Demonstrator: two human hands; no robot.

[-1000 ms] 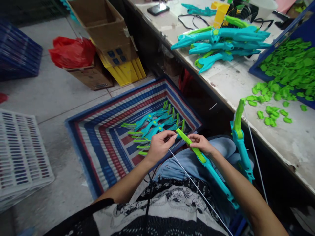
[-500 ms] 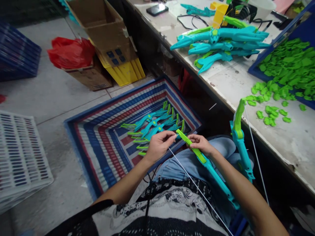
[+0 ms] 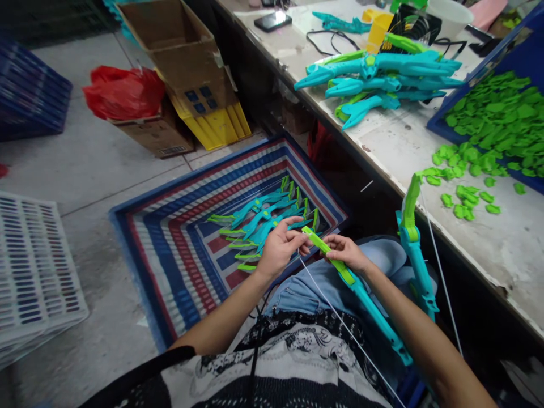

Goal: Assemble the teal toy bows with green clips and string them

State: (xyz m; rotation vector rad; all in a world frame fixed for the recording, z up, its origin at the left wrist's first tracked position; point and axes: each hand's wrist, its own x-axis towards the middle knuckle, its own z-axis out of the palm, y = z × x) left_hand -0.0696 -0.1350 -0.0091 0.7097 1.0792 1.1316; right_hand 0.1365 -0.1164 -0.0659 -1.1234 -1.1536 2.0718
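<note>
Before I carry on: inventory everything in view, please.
held limb: one, teal and green, lower centre
second limb: one, teal and green, by the bench
cord: two visible stretches, white, near the limbs
bow pieces: several, teal and green, in striped tub
piled pieces: several, teal and green, on bench
small parts: many, green, blue bin and bench
phone: one, black, bench's far end
yellow item, white bowl: one each, on bench
boxes: two, brown, upper left
bag: one, red, on lower box
yellow crate, white crate, blue crate: at least one each, left half
left hand: one, at held limb's tip
right hand: one, around held limb
</note>
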